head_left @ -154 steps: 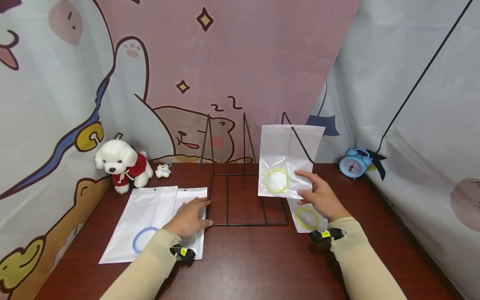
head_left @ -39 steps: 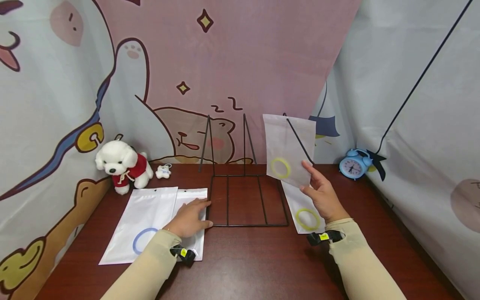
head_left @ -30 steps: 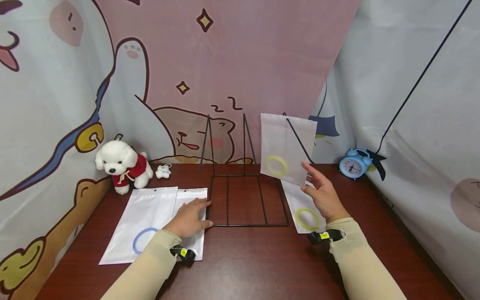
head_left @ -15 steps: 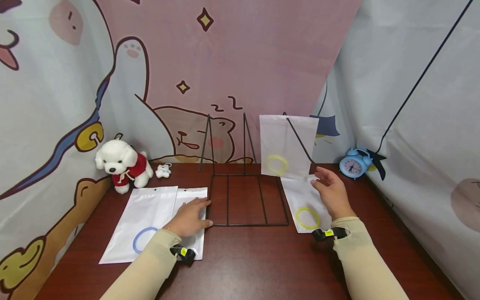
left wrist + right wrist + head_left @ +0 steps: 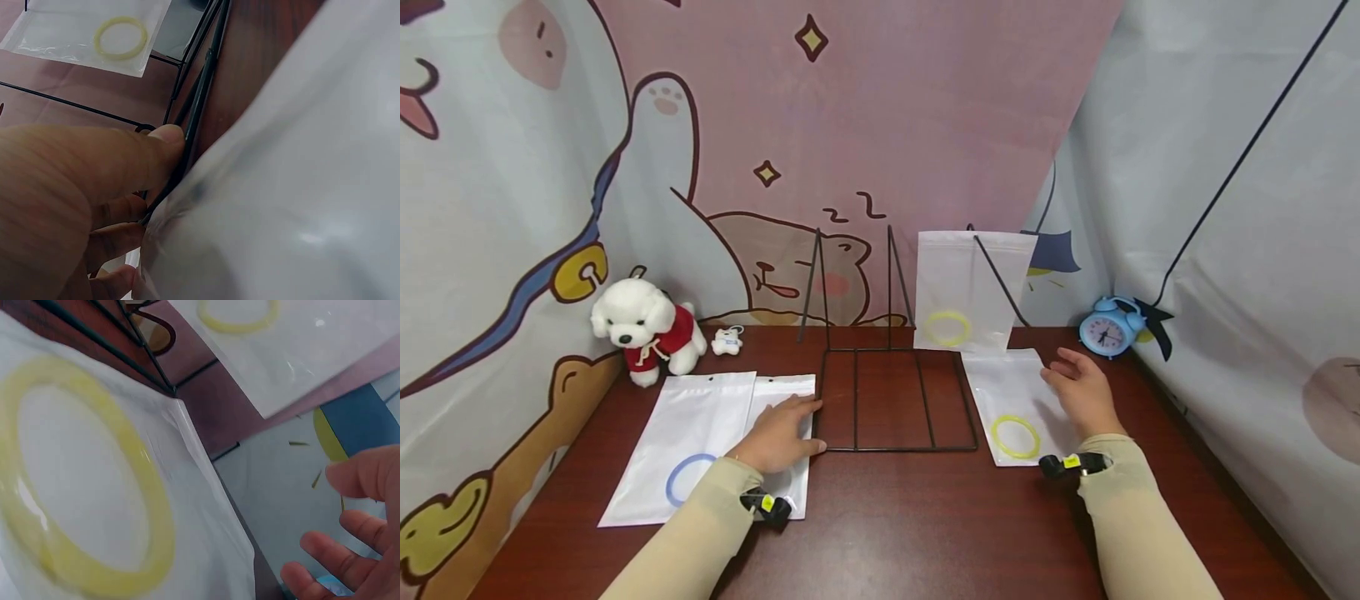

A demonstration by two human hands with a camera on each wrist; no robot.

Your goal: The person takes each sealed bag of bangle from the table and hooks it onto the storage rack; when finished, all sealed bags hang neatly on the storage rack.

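Observation:
A black wire rack (image 5: pixel 895 451) stands mid-table with upright hooks. From its right hook hangs a white zip bag (image 5: pixel 973 287) with a yellow ring inside. My left hand (image 5: pixel 778 435) rests its thumb and fingertips on the rack's left base bar, over part of a white bag; the left wrist view shows the thumb (image 5: pixel 164 140) against the bar. My right hand (image 5: pixel 1084 392) holds nothing, its fingers loosely bent and apart. It hovers by the right edge of a second bag with a yellow ring (image 5: pixel 1016 437), lying right of the rack.
White bags (image 5: pixel 700 417) lie left of the rack, overlapping; a blue ring (image 5: pixel 688 479) shows in one. Behind them sit a plush dog (image 5: pixel 643 325) and a small white charm (image 5: pixel 727 340). A blue alarm clock (image 5: pixel 1105 331) stands at the back right, near the curtain.
My right hand has let go of the hanging bag and moved right and down, away from it. The bag has swung to hang straighter. My left hand has stayed in place.

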